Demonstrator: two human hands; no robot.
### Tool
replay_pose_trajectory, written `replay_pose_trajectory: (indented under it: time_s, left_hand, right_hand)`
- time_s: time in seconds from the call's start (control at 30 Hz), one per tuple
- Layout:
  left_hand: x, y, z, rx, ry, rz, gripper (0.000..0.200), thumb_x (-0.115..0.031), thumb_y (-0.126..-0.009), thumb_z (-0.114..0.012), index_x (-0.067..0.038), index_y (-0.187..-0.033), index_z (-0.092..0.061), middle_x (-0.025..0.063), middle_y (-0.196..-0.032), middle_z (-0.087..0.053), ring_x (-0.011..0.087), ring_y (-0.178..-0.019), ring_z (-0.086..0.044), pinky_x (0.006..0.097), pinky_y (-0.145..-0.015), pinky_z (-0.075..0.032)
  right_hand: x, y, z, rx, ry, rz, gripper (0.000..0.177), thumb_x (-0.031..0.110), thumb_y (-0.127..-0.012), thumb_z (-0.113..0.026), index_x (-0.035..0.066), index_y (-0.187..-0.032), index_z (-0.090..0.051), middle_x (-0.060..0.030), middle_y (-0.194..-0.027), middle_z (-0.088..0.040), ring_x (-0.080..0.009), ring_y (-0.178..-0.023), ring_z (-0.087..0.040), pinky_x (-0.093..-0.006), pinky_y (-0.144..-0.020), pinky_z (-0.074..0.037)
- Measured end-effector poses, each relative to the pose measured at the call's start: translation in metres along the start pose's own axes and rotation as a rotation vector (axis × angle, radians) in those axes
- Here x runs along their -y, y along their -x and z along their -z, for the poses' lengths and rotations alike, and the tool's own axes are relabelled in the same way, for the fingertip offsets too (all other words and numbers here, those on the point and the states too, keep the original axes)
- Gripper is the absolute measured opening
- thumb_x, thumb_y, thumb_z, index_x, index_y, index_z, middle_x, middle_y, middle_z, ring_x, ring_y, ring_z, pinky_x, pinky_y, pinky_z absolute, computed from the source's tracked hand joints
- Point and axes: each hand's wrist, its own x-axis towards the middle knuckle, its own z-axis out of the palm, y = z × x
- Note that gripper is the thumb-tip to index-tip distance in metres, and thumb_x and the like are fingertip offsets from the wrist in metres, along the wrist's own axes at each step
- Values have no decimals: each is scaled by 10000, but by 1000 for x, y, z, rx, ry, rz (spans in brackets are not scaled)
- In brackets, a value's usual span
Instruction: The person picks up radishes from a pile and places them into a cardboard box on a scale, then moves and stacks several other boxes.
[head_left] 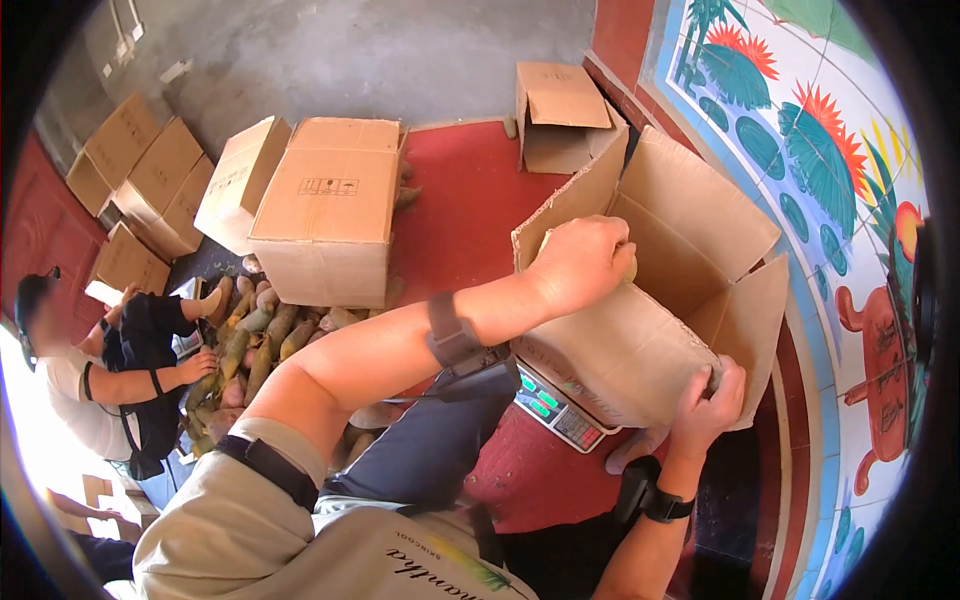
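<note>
An opened cardboard box (pixel 630 350) stands tilted on a digital scale (pixel 565 410) with lit green displays. My left hand (pixel 585 260) is closed above the box's opening, its wrist bent over the near flap. A bit of something pale yellow shows beside its fingers, too little to name. My right hand (pixel 712 395) grips the box's near right corner edge, fingers curled over the cardboard. Most of the box's inside is hidden from me by the near flap and my left arm.
A pile of long greenish and pinkish produce (pixel 265 330) covers the floor at left, beside a large closed carton (pixel 325 200). Another person (pixel 120 370) sits there, one hand on the produce. An open carton (pixel 565 115) stands behind, and a painted tile wall (pixel 800 170) at right.
</note>
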Motion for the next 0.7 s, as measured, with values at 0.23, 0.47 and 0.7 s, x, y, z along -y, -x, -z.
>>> replay_pose_trajectory:
  time_s: [0.23,0.47,0.7]
  left_hand:
    - [0,8,0,0,-1,-102,116,-96,-779,-576,8,-758,-528,193,-764,-546,359,-750,-538,418,-662,-430]
    - [8,42,18,-142,35,-367,105,-18,-732,-612,-19,-752,-510,127,-858,-562,316,-810,-548,378,-693,-453]
    - [83,134,43,-45,-119,-195,104,-6,-712,-612,-22,-781,-536,130,-892,-567,310,-838,-553,378,-710,-466]
  right_hand:
    - [-1,0,-1,2,-5,-21,163,4,-759,-529,-34,-918,-520,-170,-791,-500,-332,-703,-507,-388,-616,-414]
    - [-1,2,-2,-6,20,4,167,-3,-756,-521,-35,-919,-520,-176,-800,-499,-339,-715,-507,-397,-628,-414]
    - [4,0,2,3,-15,-24,167,-2,-757,-512,-35,-920,-520,-180,-802,-498,-346,-724,-509,-399,-639,-418]
